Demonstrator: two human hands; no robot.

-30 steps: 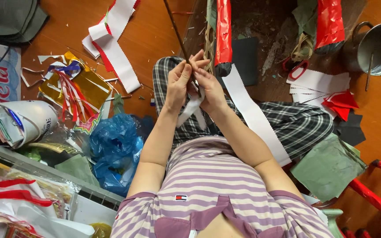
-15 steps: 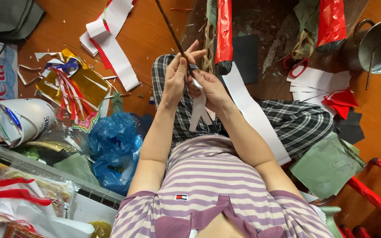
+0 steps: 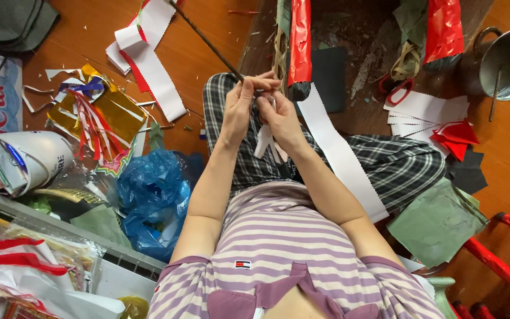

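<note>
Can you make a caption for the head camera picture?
Both hands pinch white paper strips onto a thin dark stick.

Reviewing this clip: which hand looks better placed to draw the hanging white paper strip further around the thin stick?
Probably the right hand: it sits directly over the white paper strip hanging below its fingers. The left hand grips the thin stick where it enters both hands, so it seems busy steadying it.
</note>
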